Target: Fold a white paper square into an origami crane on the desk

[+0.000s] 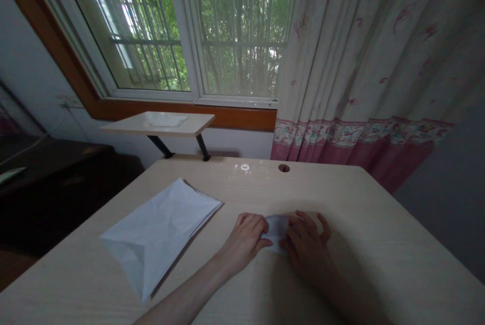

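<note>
A small folded piece of white paper [276,229] lies on the pale wooden desk [379,244], between my two hands. My left hand [246,239] presses on its left edge with the fingers curled down and the thumb along the lower edge. My right hand [306,244] covers its right side, fingers bent and pressed onto the paper. Most of the folded piece is hidden under the fingers.
A stack of creased white sheets [159,236] lies at an angle to the left of my hands. A small raised shelf [159,125] stands at the desk's back edge under the window. A cable hole [284,168] sits near the back. A curtain [371,72] hangs at right.
</note>
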`<control>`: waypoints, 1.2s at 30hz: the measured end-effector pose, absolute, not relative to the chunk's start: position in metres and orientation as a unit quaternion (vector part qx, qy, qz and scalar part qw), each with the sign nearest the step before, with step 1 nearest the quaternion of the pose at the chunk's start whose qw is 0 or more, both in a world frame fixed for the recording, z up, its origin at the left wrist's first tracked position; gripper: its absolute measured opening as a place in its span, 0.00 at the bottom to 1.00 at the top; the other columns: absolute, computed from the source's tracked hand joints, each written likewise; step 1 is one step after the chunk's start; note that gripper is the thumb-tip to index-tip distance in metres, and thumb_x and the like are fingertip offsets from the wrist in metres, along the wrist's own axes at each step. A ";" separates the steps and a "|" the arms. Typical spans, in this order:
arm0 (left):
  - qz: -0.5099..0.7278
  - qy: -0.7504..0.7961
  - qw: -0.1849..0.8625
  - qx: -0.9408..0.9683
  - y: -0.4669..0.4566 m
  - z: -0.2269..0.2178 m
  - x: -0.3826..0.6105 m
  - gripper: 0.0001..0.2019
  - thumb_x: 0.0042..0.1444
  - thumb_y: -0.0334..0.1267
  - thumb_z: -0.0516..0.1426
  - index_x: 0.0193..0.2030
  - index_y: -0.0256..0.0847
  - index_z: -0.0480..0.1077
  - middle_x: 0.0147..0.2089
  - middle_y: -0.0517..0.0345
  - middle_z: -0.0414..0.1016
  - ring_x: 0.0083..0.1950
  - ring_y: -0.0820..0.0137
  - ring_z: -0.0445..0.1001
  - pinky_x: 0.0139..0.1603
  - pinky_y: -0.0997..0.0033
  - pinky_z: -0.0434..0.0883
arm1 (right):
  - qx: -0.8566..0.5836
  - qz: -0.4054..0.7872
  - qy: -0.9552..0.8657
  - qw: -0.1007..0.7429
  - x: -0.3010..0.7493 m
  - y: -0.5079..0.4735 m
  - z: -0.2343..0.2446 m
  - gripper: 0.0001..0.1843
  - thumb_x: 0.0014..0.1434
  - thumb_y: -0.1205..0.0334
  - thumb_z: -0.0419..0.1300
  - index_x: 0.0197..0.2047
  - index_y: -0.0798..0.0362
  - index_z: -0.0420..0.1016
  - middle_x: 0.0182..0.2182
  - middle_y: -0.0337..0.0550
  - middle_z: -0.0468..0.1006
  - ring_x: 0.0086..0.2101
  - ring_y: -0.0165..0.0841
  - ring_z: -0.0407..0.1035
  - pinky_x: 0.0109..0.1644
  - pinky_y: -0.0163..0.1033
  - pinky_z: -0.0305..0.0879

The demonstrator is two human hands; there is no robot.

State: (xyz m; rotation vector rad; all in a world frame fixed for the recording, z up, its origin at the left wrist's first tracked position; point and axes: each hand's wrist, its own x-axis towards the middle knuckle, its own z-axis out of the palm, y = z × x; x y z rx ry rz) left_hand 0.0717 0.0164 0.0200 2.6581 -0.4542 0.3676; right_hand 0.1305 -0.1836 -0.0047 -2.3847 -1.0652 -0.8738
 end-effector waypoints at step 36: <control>0.073 -0.336 0.211 0.915 0.011 0.021 0.066 0.21 0.62 0.21 0.47 0.57 0.42 0.66 0.56 0.57 0.71 0.57 0.67 0.67 0.57 0.69 0.66 | -0.885 -0.178 -0.323 0.284 0.174 -0.218 -0.005 0.24 0.56 0.59 0.58 0.56 0.48 0.63 0.38 0.42 0.76 0.39 0.39 0.71 0.51 0.50 0.54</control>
